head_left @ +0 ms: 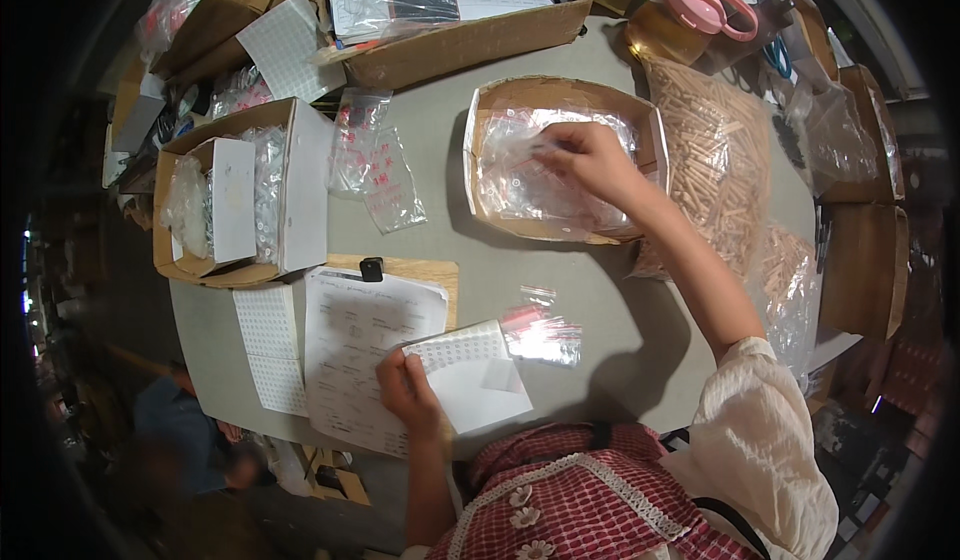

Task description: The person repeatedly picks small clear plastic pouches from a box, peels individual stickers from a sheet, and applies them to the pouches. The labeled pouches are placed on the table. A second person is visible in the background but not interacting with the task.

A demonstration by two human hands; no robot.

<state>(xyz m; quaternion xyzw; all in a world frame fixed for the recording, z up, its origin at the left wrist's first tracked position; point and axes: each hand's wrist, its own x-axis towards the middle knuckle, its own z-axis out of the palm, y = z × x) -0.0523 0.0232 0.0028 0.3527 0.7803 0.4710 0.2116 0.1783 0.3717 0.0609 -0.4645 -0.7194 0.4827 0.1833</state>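
Note:
My left hand (410,392) grips the left edge of a white sheet of small round stickers (470,355), held above a clipboard with paper (365,325). Part of the sheet is bare, and a small translucent piece (502,376) lies on it. Over an open cardboard box (652,150), my right hand (592,163) is closed in a pinch on a clear plastic bag (532,160). Many similar clear bags (540,200) fill that box. Between the clipboard and my body's right side lies a small pile of clear zip bags (545,335) on the table.
A large bag of wooden dowels (708,155) stands right of the box. At the left is a carton (310,190) of bagged parts, with printed zip bags (385,175) beside it. A pink-lidded jug (690,20) is far right; a paper-filled carton (470,45) sits at the back.

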